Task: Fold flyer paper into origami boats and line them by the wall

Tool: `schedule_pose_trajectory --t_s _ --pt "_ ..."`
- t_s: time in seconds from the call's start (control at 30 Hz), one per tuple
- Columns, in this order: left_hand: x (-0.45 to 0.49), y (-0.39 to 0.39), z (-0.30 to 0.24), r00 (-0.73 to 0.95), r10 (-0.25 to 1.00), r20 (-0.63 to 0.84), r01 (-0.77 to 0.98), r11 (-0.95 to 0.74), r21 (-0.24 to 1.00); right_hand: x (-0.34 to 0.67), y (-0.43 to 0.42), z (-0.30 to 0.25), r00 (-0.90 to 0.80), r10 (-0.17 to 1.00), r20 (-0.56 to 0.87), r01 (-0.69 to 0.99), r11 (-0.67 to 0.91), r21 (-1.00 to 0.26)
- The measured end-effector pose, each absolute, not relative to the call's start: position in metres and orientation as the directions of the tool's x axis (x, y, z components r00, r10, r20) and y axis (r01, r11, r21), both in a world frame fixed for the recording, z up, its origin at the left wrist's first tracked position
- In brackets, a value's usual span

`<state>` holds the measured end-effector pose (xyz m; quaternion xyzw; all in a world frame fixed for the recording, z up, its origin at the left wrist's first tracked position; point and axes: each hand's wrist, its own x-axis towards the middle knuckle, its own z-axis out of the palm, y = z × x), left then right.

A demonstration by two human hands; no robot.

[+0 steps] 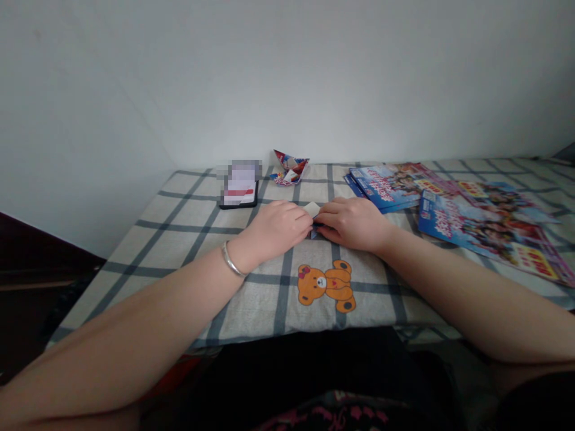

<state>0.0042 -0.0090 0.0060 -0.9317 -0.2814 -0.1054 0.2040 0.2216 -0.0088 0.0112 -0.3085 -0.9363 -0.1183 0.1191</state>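
Note:
Over the middle of the checked tablecloth, my left hand (282, 226) and my right hand (353, 222) meet at a small piece of folded paper (311, 209). Its white face shows between the hands, and a bit of blue print peeks out below. Fingers of both hands are closed on its two sides and cover most of it, so its full shape is hidden. Beyond the hands, near the wall, stands a folded paper figure (291, 169) with pointed corners and colourful print. A silver bangle (232, 260) circles my left wrist.
A phone (239, 185), partly pixelated, rests at the back left. On the right lie several printed flyers (485, 230), some stacked and overlapping. The tablecloth (179, 239) carries a printed orange bear (330, 287) near the front edge. A pale wall (314, 78) bounds the table behind.

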Motion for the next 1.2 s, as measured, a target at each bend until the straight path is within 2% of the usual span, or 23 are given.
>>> schedule_pose_trajectory --t_s 0.17,0.33,0.5,0.77,1.07,1.2 --pt "0.0034 -0.0087 0.0073 0.794 0.524 0.307 0.597 -0.767 -0.234 0.2216 -0.0065 0.0103 -0.761 0.583 0.285 0.631 0.766 0.118" --pt "0.0020 -0.0073 0.0053 0.780 0.545 0.307 0.609 -0.773 -0.176 0.2213 -0.0038 0.0097 -0.743 0.587 0.322 0.622 0.783 0.010" --pt "0.0028 -0.0060 0.0039 0.758 0.581 0.296 0.643 -0.742 -0.190 0.2226 -0.0003 0.0066 -0.737 0.574 0.356 0.602 0.797 -0.039" --pt "0.0027 -0.0059 0.0034 0.741 0.596 0.308 0.665 -0.713 -0.221 0.2230 -0.0021 0.0078 -0.728 0.591 0.347 0.624 0.781 -0.022" --pt "-0.0004 -0.0038 0.0018 0.679 0.654 0.333 0.717 -0.688 -0.112 0.2231 0.0001 0.0076 -0.683 0.642 0.349 0.655 0.749 -0.097" --pt "-0.0009 -0.0046 0.0034 0.669 0.676 0.309 0.731 -0.675 -0.105 0.2243 0.0013 0.0073 -0.666 0.665 0.338 0.670 0.732 -0.122"
